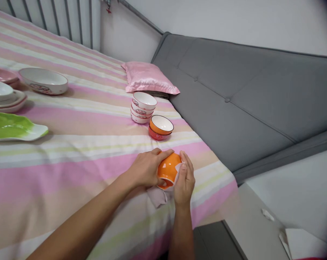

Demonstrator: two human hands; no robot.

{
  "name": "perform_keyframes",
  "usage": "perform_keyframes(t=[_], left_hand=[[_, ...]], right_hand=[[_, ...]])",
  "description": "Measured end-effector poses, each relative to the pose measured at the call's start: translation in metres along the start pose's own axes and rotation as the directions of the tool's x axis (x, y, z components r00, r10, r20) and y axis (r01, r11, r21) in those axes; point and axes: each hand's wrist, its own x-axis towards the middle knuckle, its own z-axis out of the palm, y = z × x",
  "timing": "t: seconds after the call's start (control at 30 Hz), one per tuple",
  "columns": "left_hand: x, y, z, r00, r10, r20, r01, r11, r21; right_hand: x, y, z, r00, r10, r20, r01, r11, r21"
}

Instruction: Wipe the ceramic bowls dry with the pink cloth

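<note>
My left hand point(146, 167) grips an orange bowl point(168, 168) turned on its side, bottom facing up and away, just above the striped bed sheet point(79, 144). My right hand point(184, 180) presses a pale cloth point(159, 195) against the bowl's rim side, fingers closed on it. The cloth hangs down under the bowl onto the sheet. Just beyond stand an orange bowl stacked on a red one point(160, 128), and behind that a stack of white patterned bowls point(142, 107).
A pink pillow point(148, 77) lies by the grey padded headboard point(247, 101). At the left sit a white dish point(43, 81), stacked plates point(5, 97) and a green leaf-shaped plate point(14, 127). A grey bedside surface point(250, 231) with paper scraps is at lower right.
</note>
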Motion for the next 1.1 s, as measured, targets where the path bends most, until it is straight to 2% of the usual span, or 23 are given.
perform_keyframes(t=[0.2,0.3,0.47,0.6,0.67,0.8,0.9,1.0,1.1], left_hand=[[-0.004,0.013,-0.006,0.996,0.084,-0.003,-0.084,0.995,0.06],[-0.005,0.016,-0.005,0.994,0.111,0.004,-0.111,0.989,0.099],[-0.004,0.015,0.0,0.989,0.148,0.016,-0.149,0.979,0.142],[-0.003,0.012,0.002,0.988,0.156,0.019,-0.157,0.978,0.138],[-0.003,0.01,0.002,0.988,0.15,0.022,-0.151,0.98,0.13],[-0.001,0.006,0.0,0.991,0.133,0.032,-0.136,0.985,0.108],[0.0,0.003,-0.001,0.993,0.112,0.038,-0.115,0.99,0.085],[0.0,0.0,-0.002,0.995,0.093,0.039,-0.095,0.993,0.066],[-0.001,-0.002,-0.002,0.996,0.075,0.039,-0.077,0.996,0.044]], right_hand=[[0.003,-0.017,-0.008,0.993,-0.1,0.067,0.108,0.987,-0.119],[0.004,-0.021,-0.01,0.994,-0.085,0.063,0.093,0.986,-0.141],[0.005,-0.012,-0.007,0.995,0.103,-0.006,-0.103,0.995,-0.021],[0.005,-0.001,-0.004,0.948,0.316,-0.031,-0.309,0.941,0.135],[0.005,0.001,-0.003,0.927,0.375,-0.015,-0.366,0.912,0.183],[0.002,-0.001,-0.001,0.948,0.318,-0.013,-0.307,0.924,0.227],[-0.001,-0.003,0.002,0.961,0.263,-0.085,-0.233,0.936,0.264],[-0.002,0.0,0.004,0.954,0.241,-0.177,-0.193,0.948,0.252],[-0.001,0.004,0.005,0.951,0.22,-0.219,-0.16,0.951,0.263]])
